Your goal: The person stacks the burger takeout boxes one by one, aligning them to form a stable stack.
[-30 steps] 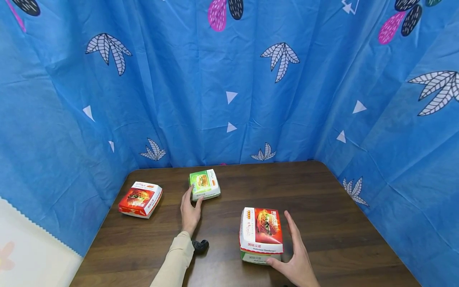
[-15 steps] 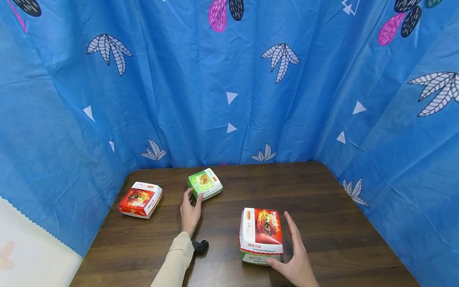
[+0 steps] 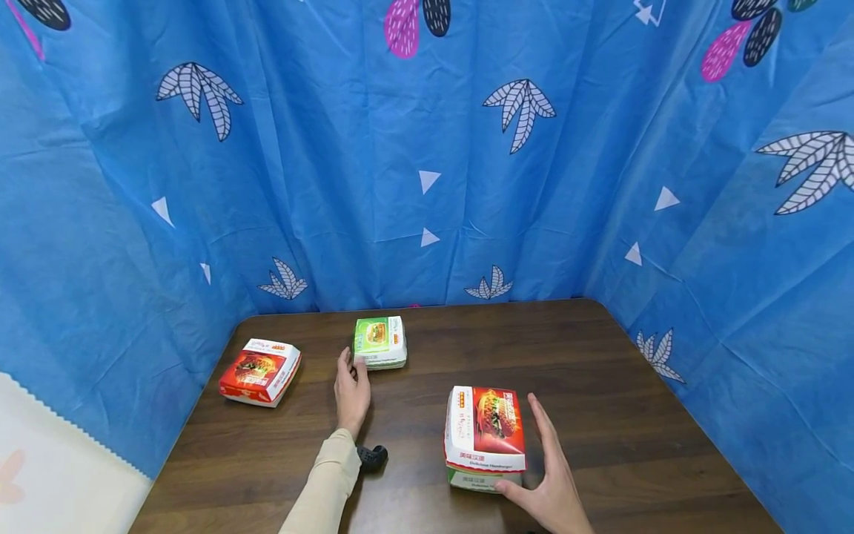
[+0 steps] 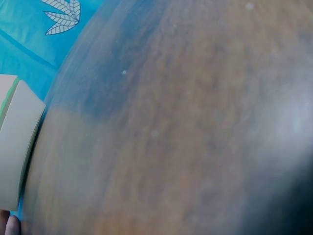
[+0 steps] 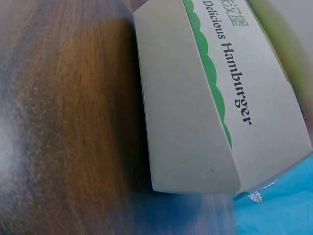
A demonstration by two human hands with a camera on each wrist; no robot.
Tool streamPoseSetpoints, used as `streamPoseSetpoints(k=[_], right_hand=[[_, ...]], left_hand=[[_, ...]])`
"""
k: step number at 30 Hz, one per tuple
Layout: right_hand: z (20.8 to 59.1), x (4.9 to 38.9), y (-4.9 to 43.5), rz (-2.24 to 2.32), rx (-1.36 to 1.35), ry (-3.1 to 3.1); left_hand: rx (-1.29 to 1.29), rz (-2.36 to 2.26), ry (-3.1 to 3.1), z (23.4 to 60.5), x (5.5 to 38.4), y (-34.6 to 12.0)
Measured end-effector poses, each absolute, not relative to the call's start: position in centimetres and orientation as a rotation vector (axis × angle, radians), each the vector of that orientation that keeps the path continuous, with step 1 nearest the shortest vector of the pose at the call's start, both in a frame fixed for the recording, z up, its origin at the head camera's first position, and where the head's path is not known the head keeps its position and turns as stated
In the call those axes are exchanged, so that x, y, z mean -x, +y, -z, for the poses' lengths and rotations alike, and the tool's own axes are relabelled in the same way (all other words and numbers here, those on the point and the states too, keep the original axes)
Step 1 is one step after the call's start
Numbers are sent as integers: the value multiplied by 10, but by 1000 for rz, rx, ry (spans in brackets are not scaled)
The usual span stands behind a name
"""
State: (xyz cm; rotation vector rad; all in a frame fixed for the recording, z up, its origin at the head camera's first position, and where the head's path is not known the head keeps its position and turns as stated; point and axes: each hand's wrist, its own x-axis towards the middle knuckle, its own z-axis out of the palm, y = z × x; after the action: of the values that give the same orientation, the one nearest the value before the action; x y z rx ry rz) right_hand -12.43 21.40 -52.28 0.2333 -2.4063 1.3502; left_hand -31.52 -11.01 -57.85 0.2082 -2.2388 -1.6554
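Plainly, four hamburger boxes stood on my dark wood-grain bench point(image 3: 600, 371), each with its lid down, so I could not tell what, if anything, was inside them. My left grip point(image 3: 351, 394) was loosely parted, thumb and fingers at the near left corner of the far green hamburger box point(image 3: 380, 343), which sat flat near the bench's back edge. In the head view my thumb tip overlapped that corner, though I could not tell how firmly it touched. The left wrist view caught only a pale cardboard side with a green line, and fingertips at its bottom.

My right grip point(image 3: 548, 478) was spread, pinching nothing: the thumb rested at the near right corner of the lower green hamburger box point(image 3: 472, 480), while the index finger stood apart along the right side of the upper red hamburger box point(image 3: 485, 429). That red one sat right on top of the green one. Well to the left lay the lone red hamburger box point(image 3: 260, 372), angled, burger picture up. A blue curtain point(image 3: 340, 185) with printed leaves hung behind.
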Motion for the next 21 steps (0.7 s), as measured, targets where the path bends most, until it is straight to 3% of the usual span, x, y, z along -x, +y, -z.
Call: streamPoseSetpoints(k=[11, 21], right_hand=[[524, 125, 216, -1336, -225, -2427], [528, 127, 218, -1357, -303, -2370]], left_hand=[[-364, 1731, -2337, 566, 326, -106], [-350, 1724, -2396, 563, 336, -102]])
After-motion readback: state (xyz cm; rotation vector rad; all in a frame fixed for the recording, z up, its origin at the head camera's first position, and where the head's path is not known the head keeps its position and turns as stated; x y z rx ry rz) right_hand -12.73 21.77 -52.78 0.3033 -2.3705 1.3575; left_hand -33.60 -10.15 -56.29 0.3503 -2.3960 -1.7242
